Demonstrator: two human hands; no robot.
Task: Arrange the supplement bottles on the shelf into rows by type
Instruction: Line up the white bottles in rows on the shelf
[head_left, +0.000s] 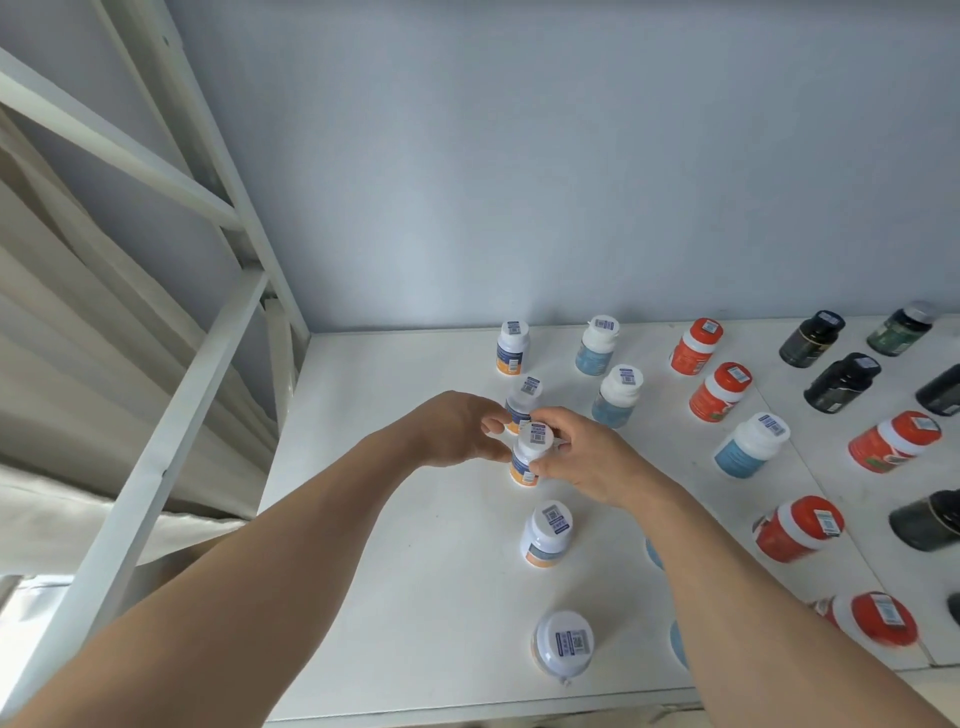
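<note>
A white shelf (415, 597) carries supplement bottles in rough columns running front to back. The leftmost column holds white bottles with orange-banded labels: one at the back (512, 347), one behind my hands (523, 399), one near the front (545, 533) and one at the front edge (563, 643). My left hand (457, 428) and my right hand (587, 454) both grip another orange-banded bottle (527, 457) standing in that column. To the right stand light-blue-labelled bottles (597, 345), red bottles (719, 392) and dark bottles (841, 382). My right forearm hides parts of two blue-labelled bottles.
A white metal shelf frame (171, 447) with a diagonal brace rises at the left. A pale grey-blue wall (571, 182) closes the back of the shelf. Bare shelf surface lies left of the orange-banded column. Beige cloth shows beyond the frame.
</note>
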